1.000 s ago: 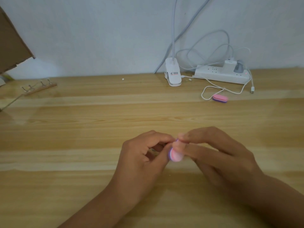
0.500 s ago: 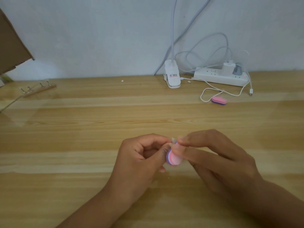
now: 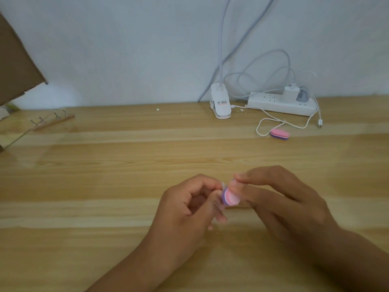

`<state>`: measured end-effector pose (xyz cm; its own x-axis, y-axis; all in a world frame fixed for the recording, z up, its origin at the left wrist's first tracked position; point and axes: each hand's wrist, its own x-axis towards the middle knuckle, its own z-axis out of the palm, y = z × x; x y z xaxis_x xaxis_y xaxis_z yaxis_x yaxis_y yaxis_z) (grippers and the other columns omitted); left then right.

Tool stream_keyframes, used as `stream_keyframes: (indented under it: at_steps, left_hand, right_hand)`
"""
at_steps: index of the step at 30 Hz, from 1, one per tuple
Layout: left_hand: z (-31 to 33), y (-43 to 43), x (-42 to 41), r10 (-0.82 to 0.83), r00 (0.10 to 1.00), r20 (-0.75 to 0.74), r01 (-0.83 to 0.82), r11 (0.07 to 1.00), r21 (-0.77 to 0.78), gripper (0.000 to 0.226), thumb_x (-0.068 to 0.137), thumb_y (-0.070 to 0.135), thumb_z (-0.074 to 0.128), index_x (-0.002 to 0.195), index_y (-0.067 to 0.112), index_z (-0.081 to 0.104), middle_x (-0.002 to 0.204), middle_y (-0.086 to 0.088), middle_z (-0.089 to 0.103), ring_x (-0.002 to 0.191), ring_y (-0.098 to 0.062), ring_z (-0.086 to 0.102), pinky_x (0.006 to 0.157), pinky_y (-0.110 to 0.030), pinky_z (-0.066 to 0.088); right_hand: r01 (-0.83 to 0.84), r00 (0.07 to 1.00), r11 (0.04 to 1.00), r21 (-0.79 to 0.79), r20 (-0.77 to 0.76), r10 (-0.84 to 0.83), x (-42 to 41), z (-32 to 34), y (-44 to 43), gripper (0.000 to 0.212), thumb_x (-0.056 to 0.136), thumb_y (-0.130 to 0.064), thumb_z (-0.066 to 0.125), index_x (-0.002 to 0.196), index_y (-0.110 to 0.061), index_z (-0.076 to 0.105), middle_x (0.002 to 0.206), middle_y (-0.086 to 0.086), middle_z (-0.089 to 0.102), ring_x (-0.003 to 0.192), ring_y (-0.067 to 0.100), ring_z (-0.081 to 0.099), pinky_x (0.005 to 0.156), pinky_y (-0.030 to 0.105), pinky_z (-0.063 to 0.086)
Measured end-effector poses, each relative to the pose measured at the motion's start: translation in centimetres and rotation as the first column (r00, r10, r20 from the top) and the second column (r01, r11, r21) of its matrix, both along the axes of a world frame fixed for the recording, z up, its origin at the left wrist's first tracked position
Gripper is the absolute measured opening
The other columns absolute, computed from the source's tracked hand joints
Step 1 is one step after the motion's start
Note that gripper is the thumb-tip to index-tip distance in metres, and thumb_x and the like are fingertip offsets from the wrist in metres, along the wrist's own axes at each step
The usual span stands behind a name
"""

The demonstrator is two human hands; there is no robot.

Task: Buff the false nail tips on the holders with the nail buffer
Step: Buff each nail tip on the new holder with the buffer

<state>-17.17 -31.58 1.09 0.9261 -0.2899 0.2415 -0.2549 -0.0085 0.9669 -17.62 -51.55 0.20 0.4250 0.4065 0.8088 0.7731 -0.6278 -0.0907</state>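
A pale wall point(image 3: 126, 49) stands behind a light wooden surface point(image 3: 84, 186) that fills the lower view; a brown cardboard flap point(image 3: 14, 66) juts in far off to the left of the hands, up against the wall. Both forearms come in from the bottom edge and the two hands meet just above the surface; the left hand point(image 3: 185, 209) has its fingers curled in, thumb and forefinger pinching a small pale false nail tip point(image 3: 223, 183), which is blurred and mostly hidden; the right hand point(image 3: 282, 199) grips the nail buffer point(image 3: 230, 197) between thumb and fingers.

Well beyond the right hand, at the foot of the wall, lies a white power strip point(image 3: 275, 105) with two plugs in it; just left of it, straight ahead of the hands, sits a white lamp clip point(image 3: 221, 106) whose stalk rises out of view; a white cable point(image 3: 265, 125) loops over the surface in front of the strip. Far ahead and to the left of the left hand lies a thin wooden strip point(image 3: 52, 121) with small metal holders standing on it. A second buffer point(image 3: 279, 134), pink over purple, rests beside the cable loop, well beyond the right hand. The nail buffer is a pink and purple oval, its pink face turned to the camera, pressed against the tip where the two hands touch.
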Motion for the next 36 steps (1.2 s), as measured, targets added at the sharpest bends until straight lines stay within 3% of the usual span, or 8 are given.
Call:
stream_keyframes:
  at_steps: [4, 9, 13, 19, 24, 30, 36]
  left_hand:
    - [0.0, -0.1, -0.1, -0.051, 0.999, -0.018, 0.051, 0.999, -0.002, 0.013, 0.088, 0.019, 0.057, 0.090, 0.010, 0.067, 0.066, -0.005, 0.069, 0.059, -0.015, 0.066, 0.050, -0.022, 0.046]
    - [0.1, -0.1, 0.0, -0.089, 0.995, -0.034, 0.088, 0.996, -0.011, 0.014, 0.090, 0.020, 0.056, 0.090, 0.010, 0.066, 0.070, 0.001, 0.066, 0.061, -0.017, 0.069, 0.049, -0.024, 0.048]
    - [0.0, -0.1, -0.2, -0.138, 0.990, -0.031, 0.138, 0.990, 0.002, 0.017, 0.093, 0.027, 0.055, 0.093, 0.014, 0.066, 0.073, -0.003, 0.069, 0.064, -0.021, 0.070, 0.050, -0.030, 0.049]
    - [-0.2, 0.1, 0.1, -0.131, 0.990, -0.049, 0.133, 0.990, 0.040, 0.019, 0.095, 0.025, 0.049, 0.095, 0.012, 0.062, 0.072, 0.000, 0.067, 0.068, -0.023, 0.072, 0.053, -0.029, 0.049]
    - [-0.1, 0.0, 0.1, -0.153, 0.988, -0.024, 0.153, 0.988, 0.029, 0.018, 0.095, 0.032, 0.055, 0.096, 0.017, 0.065, 0.075, 0.000, 0.068, 0.068, -0.022, 0.072, 0.053, -0.026, 0.049]
    - [-0.1, 0.2, 0.1, -0.167, 0.985, -0.048, 0.168, 0.986, 0.002, 0.014, 0.096, 0.024, 0.052, 0.092, 0.018, 0.064, 0.075, -0.002, 0.069, 0.069, -0.023, 0.072, 0.053, -0.026, 0.050]
    - [-0.2, 0.3, 0.1, -0.194, 0.980, -0.046, 0.193, 0.981, -0.016, 0.014, 0.096, 0.025, 0.057, 0.092, 0.023, 0.070, 0.080, -0.006, 0.072, 0.069, -0.022, 0.072, 0.054, -0.027, 0.052]
  right_hand:
    - [-0.054, 0.998, 0.997, 0.053, 0.027, 0.052, -0.5, -0.4, 1.0, 0.019, 0.101, -0.008, 0.056, 0.114, -0.009, 0.070, 0.109, 0.010, 0.069, 0.098, 0.021, 0.067, 0.087, 0.028, 0.052]
    - [0.029, 1.000, 0.999, 0.028, -0.003, -0.029, 0.2, 0.0, -0.2, 0.031, 0.084, 0.009, 0.064, 0.111, -0.006, 0.071, 0.107, 0.013, 0.070, 0.096, 0.023, 0.068, 0.080, 0.033, 0.054]
    - [-0.052, 0.998, 0.998, 0.031, 0.049, 0.050, -0.7, -0.3, 1.1, 0.020, 0.101, -0.006, 0.054, 0.112, -0.008, 0.071, 0.108, 0.010, 0.070, 0.100, 0.019, 0.067, 0.089, 0.026, 0.051]
    - [0.056, 0.998, 0.995, 0.085, -0.034, -0.053, 0.6, 0.2, -0.9, 0.038, 0.082, 0.008, 0.067, 0.114, -0.011, 0.067, 0.107, 0.012, 0.069, 0.099, 0.017, 0.065, 0.087, 0.026, 0.052]
    - [-0.043, 0.998, 0.997, 0.063, -0.037, 0.046, -0.2, -0.5, 0.1, 0.036, 0.089, 0.003, 0.065, 0.121, -0.013, 0.066, 0.112, 0.010, 0.068, 0.106, 0.016, 0.063, 0.089, 0.025, 0.049]
    - [0.063, 0.996, 0.991, 0.117, -0.065, -0.056, 1.0, -0.1, -0.9, 0.034, 0.085, 0.005, 0.068, 0.115, -0.010, 0.066, 0.109, 0.010, 0.069, 0.102, 0.016, 0.065, 0.091, 0.026, 0.051]
    - [-0.025, 0.998, 0.995, 0.092, -0.050, 0.030, 0.2, -0.5, 0.0, 0.034, 0.086, 0.006, 0.067, 0.115, -0.013, 0.070, 0.112, 0.009, 0.068, 0.105, 0.017, 0.064, 0.092, 0.025, 0.050]
